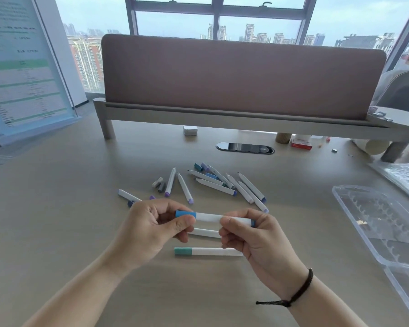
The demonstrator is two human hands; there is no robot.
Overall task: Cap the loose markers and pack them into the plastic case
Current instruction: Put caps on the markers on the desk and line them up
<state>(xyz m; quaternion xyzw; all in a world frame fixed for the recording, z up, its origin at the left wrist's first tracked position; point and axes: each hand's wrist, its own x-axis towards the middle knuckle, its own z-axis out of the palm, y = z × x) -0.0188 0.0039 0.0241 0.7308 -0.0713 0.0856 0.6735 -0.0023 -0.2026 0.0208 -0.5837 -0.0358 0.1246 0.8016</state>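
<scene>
Both hands hold one white marker [209,217] level above the desk. My left hand [156,230] pinches its blue cap end, and my right hand [250,234] grips the barrel at the other end. Under it lie a teal-capped marker [206,251] and another white marker [204,232], partly hidden by my fingers. Several uncapped white markers [222,185] and loose caps [158,184] are scattered farther back. The clear plastic case [383,223] lies open at the right.
A desk divider on a raised shelf [234,119] crosses the back of the wooden desk. A cable grommet [244,147] sits behind the markers. Bubble wrap [406,173] lies at far right, a sign stand [26,67] at far left. A seated person is at the top right.
</scene>
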